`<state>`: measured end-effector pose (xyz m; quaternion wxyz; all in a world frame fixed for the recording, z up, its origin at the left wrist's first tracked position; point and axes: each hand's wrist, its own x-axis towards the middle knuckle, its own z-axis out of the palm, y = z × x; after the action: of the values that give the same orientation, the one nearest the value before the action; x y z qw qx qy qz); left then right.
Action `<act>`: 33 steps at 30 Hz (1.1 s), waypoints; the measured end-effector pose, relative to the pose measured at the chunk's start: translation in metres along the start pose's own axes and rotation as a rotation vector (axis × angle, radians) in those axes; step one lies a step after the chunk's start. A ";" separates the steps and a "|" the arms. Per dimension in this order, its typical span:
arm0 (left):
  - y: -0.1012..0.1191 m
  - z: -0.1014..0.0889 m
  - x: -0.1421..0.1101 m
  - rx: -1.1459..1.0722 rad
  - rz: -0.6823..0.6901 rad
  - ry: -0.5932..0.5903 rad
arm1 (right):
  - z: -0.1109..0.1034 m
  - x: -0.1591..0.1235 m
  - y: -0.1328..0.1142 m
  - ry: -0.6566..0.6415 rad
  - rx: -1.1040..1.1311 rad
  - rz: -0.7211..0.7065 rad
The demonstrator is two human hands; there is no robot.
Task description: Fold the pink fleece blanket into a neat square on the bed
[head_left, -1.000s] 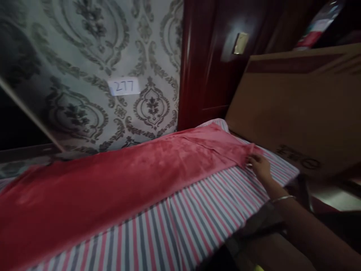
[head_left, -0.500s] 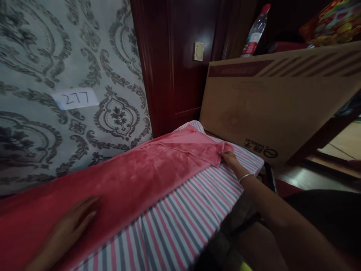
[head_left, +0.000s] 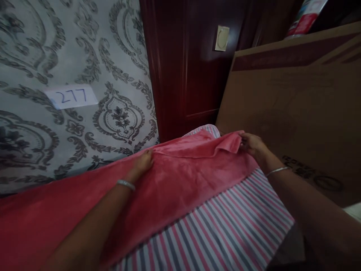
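Note:
A long red plush cloth (head_left: pixel 175 180) lies across a board covered in pink, grey and white striped fabric (head_left: pixel 225 229). My right hand (head_left: pixel 252 145) pinches the cloth's far right corner and lifts it slightly off the stripes. My left hand (head_left: pixel 142 163) rests on the cloth's far edge near the wall, fingers curled onto the fabric. Both wrists carry a thin metal bangle.
A patterned grey wall with a paper label reading 277 (head_left: pixel 72 97) stands behind the board. A dark red wooden door (head_left: pixel 191 75) is beside it. A large cardboard box (head_left: pixel 296 101) leans close on the right, next to my right hand.
My left hand slid from the cloth's near left part up to its far edge. My right hand raised the corner it was pressing. The camera moved closer.

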<state>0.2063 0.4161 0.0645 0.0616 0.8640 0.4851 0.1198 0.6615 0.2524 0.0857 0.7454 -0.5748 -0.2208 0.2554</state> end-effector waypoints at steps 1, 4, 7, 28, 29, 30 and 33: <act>0.002 0.002 0.010 0.045 -0.017 -0.030 | 0.002 0.008 -0.001 0.004 0.009 0.024; -0.001 0.002 0.030 0.153 -0.067 -0.079 | 0.011 0.032 0.000 0.019 0.023 0.068; -0.011 -0.006 0.043 0.178 -0.121 -0.010 | 0.024 0.059 0.006 0.019 0.032 0.070; -0.025 0.013 0.050 0.109 -0.192 0.253 | 0.010 0.062 0.069 -0.139 -0.814 -0.142; -0.021 0.010 0.041 0.101 -0.115 0.230 | 0.000 0.056 0.066 -0.116 -0.882 -0.139; -0.018 0.007 0.027 0.079 -0.030 0.198 | -0.011 0.050 0.064 -0.093 -0.944 -0.128; -0.014 0.008 -0.037 -0.038 0.159 0.094 | -0.038 0.030 0.057 -0.035 -1.091 -0.077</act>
<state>0.1780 0.3922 0.0484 0.0456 0.8919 0.4149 0.1739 0.7012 0.2548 0.0219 0.3442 -0.8652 -0.3543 0.0860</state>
